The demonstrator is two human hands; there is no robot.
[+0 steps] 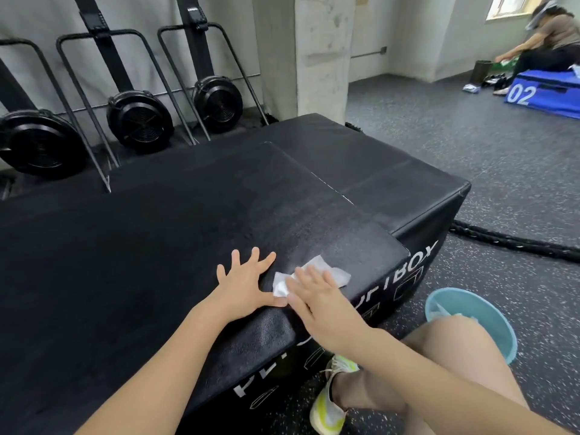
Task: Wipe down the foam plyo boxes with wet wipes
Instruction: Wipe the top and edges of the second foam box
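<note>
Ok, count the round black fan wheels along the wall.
3: one at far left, one in the middle, one nearest the concrete pillar. More may sit beyond the left edge.

The plyo box (188,221) is black with white lettering on its side. The wet wipe (314,274) is white. The bucket (489,309) is light blue. The shoe (329,406) looks white and neon yellow. The floor (470,146) is dark grey, speckled. The far box (546,95) is blue, marked 02 in white.
</note>
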